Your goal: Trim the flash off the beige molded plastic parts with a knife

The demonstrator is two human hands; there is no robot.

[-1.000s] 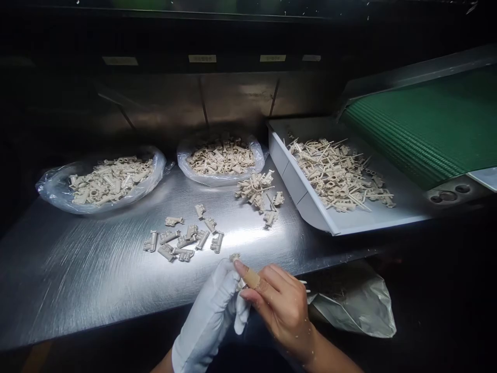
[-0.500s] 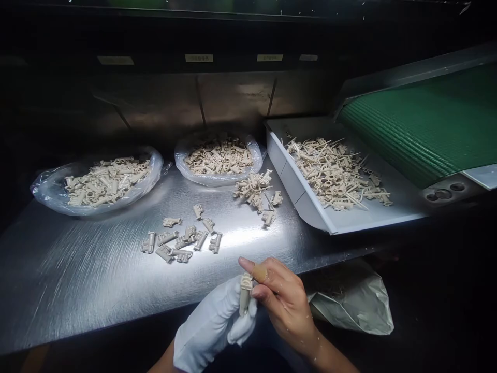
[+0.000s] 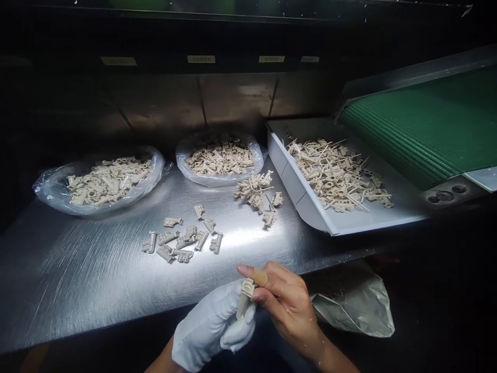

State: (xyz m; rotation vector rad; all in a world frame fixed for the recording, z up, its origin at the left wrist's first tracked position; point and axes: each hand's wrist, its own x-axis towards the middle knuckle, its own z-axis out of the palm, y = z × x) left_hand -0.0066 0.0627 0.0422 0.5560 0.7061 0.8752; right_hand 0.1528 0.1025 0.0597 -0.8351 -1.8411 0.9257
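Note:
My left hand [image 3: 212,321], in a white glove, grips a beige plastic part [image 3: 245,300] in front of the table edge. The part is a short tube with an open, shaped end facing up, leaning a little to the right. Bare except for yellowish tape around the forefinger, my right hand [image 3: 289,300] has its thumb and forefinger at the upper end of that part. Its other fingers are curled. Whether a small scrap sits between those fingertips is hidden. Several similar loose parts [image 3: 184,241] lie on the metal table [image 3: 97,269] beyond my hands.
Two clear plastic bags [image 3: 50,189] [image 3: 217,181] full of beige parts stand at the back. Right of them are a small cluster of parts [image 3: 254,189] and a white tray [image 3: 310,210] heaped with sprued parts. A green conveyor belt [image 3: 427,124] slopes above; a crumpled bag [image 3: 361,305] hangs below.
The beige part has tilted to the right in the gloved fingers and sits slightly lower. My right forefinger has dropped a little towards it. The loose parts have not moved.

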